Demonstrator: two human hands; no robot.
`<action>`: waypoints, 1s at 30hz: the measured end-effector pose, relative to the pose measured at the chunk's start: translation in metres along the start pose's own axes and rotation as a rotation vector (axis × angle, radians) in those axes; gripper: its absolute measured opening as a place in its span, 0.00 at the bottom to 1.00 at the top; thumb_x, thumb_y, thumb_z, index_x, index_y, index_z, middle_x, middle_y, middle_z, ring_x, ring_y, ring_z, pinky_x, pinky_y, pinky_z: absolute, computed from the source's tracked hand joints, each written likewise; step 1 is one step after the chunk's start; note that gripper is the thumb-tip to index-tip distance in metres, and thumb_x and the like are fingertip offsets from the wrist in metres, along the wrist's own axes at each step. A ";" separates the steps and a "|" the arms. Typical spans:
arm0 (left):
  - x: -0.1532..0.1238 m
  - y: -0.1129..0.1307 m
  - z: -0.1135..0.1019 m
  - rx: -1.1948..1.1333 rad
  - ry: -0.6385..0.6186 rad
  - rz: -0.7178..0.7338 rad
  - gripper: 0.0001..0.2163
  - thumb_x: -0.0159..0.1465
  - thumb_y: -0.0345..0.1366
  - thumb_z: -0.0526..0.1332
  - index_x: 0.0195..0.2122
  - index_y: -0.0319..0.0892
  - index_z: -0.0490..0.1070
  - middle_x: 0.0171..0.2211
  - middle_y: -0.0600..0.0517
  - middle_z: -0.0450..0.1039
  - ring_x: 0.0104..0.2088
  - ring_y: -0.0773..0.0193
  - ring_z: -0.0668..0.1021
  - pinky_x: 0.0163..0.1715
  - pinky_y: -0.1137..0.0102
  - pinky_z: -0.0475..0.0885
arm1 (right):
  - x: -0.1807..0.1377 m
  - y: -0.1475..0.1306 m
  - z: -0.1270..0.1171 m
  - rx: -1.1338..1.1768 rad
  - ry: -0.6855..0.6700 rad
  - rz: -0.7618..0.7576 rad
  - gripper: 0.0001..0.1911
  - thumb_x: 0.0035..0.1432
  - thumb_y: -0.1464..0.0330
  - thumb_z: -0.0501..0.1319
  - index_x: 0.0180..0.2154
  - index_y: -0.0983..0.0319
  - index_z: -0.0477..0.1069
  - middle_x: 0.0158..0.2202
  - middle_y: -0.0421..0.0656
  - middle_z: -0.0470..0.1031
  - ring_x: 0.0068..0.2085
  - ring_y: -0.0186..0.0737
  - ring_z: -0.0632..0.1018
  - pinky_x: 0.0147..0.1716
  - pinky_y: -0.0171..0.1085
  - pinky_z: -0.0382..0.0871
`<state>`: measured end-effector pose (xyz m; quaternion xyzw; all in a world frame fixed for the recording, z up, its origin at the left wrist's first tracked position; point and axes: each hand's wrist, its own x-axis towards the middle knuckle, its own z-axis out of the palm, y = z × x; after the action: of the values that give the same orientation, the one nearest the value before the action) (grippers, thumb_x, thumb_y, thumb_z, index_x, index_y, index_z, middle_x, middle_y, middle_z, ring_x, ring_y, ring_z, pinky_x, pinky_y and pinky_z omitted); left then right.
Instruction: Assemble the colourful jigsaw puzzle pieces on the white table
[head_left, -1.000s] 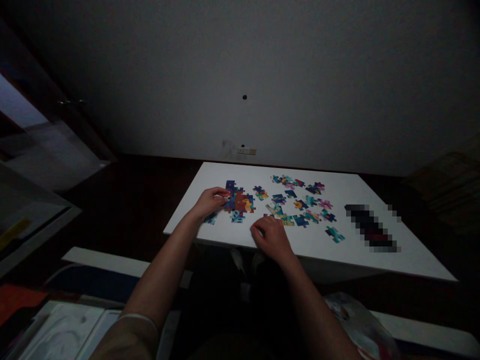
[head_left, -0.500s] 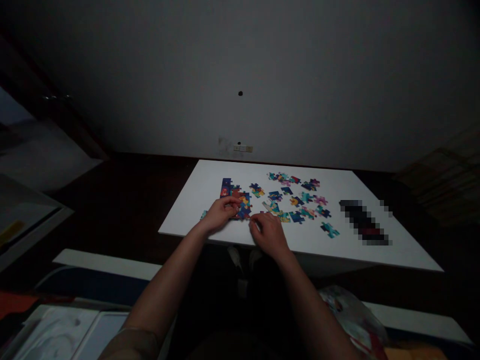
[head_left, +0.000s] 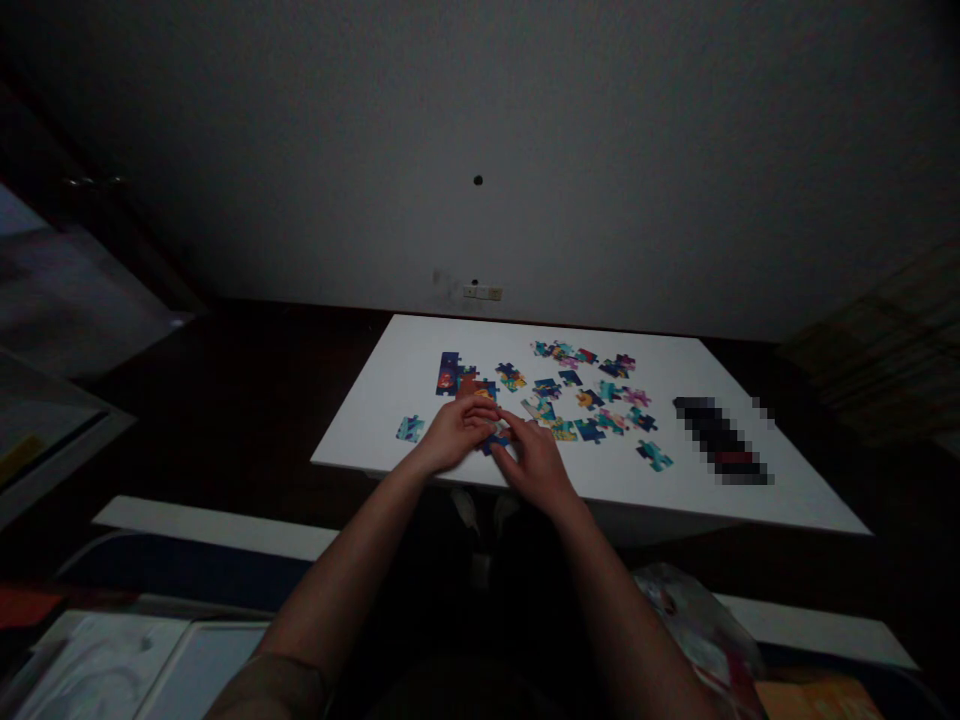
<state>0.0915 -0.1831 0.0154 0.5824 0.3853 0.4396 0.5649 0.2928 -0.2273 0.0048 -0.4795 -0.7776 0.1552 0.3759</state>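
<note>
Puzzle strip (head_left: 448,373): long axis points away from us
Left hand (head_left: 457,432), right hand (head_left: 534,465): palms down, angled inward
Grips: narrow; held piece, we cannot tell

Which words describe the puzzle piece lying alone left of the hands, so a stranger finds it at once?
On the white table, look at the left hand. Further left, near the table's front edge, lies a teal puzzle piece. It is the leftmost piece, touching no other.

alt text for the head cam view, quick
A person's left hand and right hand meet over a partly joined jigsaw puzzle section on a white table. Loose colourful jigsaw pieces lie scattered to the right, beside a pixelated dark strip.
</note>
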 end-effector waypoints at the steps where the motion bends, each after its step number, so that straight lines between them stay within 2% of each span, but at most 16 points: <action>1: -0.002 -0.001 0.002 0.006 0.001 0.002 0.21 0.59 0.36 0.74 0.53 0.40 0.77 0.49 0.42 0.82 0.40 0.63 0.84 0.42 0.67 0.79 | 0.000 0.000 0.000 -0.009 0.002 0.009 0.26 0.69 0.62 0.63 0.66 0.58 0.71 0.48 0.49 0.83 0.48 0.53 0.80 0.53 0.49 0.70; 5: -0.018 -0.006 0.005 0.052 0.018 0.000 0.23 0.59 0.36 0.74 0.55 0.42 0.77 0.48 0.45 0.82 0.39 0.64 0.83 0.41 0.68 0.79 | 0.000 0.002 -0.002 0.054 0.044 0.091 0.26 0.69 0.62 0.61 0.66 0.59 0.72 0.40 0.45 0.82 0.40 0.47 0.79 0.44 0.44 0.71; 8: -0.028 -0.010 0.004 0.083 0.054 -0.003 0.22 0.60 0.36 0.73 0.56 0.42 0.77 0.42 0.48 0.81 0.38 0.64 0.82 0.40 0.69 0.78 | 0.000 0.002 -0.003 0.075 0.007 0.073 0.27 0.69 0.62 0.60 0.66 0.59 0.72 0.40 0.44 0.83 0.39 0.47 0.80 0.44 0.44 0.71; 12: -0.031 -0.015 0.002 0.082 0.121 0.005 0.20 0.61 0.36 0.71 0.54 0.42 0.75 0.39 0.50 0.79 0.38 0.64 0.82 0.40 0.70 0.77 | 0.000 0.000 -0.003 -0.010 -0.034 -0.005 0.13 0.70 0.63 0.60 0.48 0.58 0.82 0.41 0.46 0.84 0.43 0.49 0.81 0.49 0.46 0.69; 14: -0.029 -0.016 0.002 0.082 0.140 0.016 0.19 0.62 0.37 0.70 0.54 0.42 0.74 0.40 0.49 0.80 0.40 0.64 0.82 0.41 0.69 0.77 | 0.000 -0.001 -0.003 -0.051 -0.052 -0.013 0.12 0.71 0.62 0.61 0.40 0.57 0.82 0.38 0.46 0.84 0.43 0.50 0.81 0.51 0.47 0.68; 16: -0.029 -0.016 0.003 0.084 0.146 0.028 0.19 0.63 0.37 0.70 0.55 0.42 0.74 0.42 0.48 0.81 0.42 0.62 0.83 0.42 0.69 0.77 | 0.000 -0.003 -0.002 -0.076 -0.064 -0.004 0.13 0.72 0.60 0.61 0.37 0.56 0.82 0.36 0.45 0.84 0.43 0.50 0.81 0.52 0.48 0.68; 18: -0.030 -0.015 0.004 0.083 0.136 0.034 0.20 0.63 0.38 0.70 0.56 0.42 0.73 0.44 0.46 0.82 0.44 0.60 0.84 0.44 0.67 0.78 | 0.001 -0.004 -0.002 -0.066 -0.038 0.028 0.12 0.71 0.60 0.61 0.43 0.56 0.82 0.38 0.46 0.85 0.44 0.51 0.81 0.51 0.47 0.68; 20: -0.032 -0.014 0.005 0.092 0.121 0.045 0.21 0.64 0.38 0.70 0.58 0.42 0.73 0.45 0.45 0.82 0.46 0.58 0.84 0.46 0.65 0.78 | 0.001 -0.004 -0.002 -0.018 -0.005 0.049 0.17 0.71 0.61 0.61 0.56 0.57 0.79 0.43 0.46 0.85 0.45 0.50 0.81 0.50 0.47 0.69; 22: -0.035 -0.012 0.006 0.143 0.116 0.073 0.21 0.66 0.38 0.68 0.59 0.43 0.73 0.50 0.43 0.82 0.45 0.59 0.84 0.48 0.64 0.79 | 0.001 -0.004 -0.002 0.005 -0.002 0.039 0.21 0.71 0.63 0.61 0.61 0.57 0.76 0.46 0.47 0.85 0.47 0.50 0.81 0.50 0.46 0.69; 26: -0.040 -0.009 0.008 0.262 0.177 0.173 0.18 0.68 0.33 0.64 0.60 0.44 0.73 0.60 0.41 0.75 0.42 0.63 0.83 0.48 0.64 0.81 | 0.002 -0.003 -0.001 -0.052 -0.032 0.034 0.12 0.70 0.64 0.61 0.47 0.56 0.83 0.43 0.47 0.86 0.47 0.52 0.81 0.50 0.47 0.69; 30: -0.044 -0.008 0.010 0.409 0.344 0.306 0.18 0.66 0.26 0.60 0.55 0.45 0.75 0.56 0.44 0.74 0.52 0.59 0.81 0.54 0.62 0.80 | 0.004 -0.001 0.001 0.028 0.022 0.174 0.11 0.66 0.62 0.62 0.42 0.57 0.83 0.38 0.45 0.86 0.40 0.48 0.82 0.43 0.43 0.72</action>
<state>0.0873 -0.2277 0.0047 0.6524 0.4634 0.5252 0.2896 0.2906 -0.2245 0.0059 -0.5416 -0.7267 0.1927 0.3761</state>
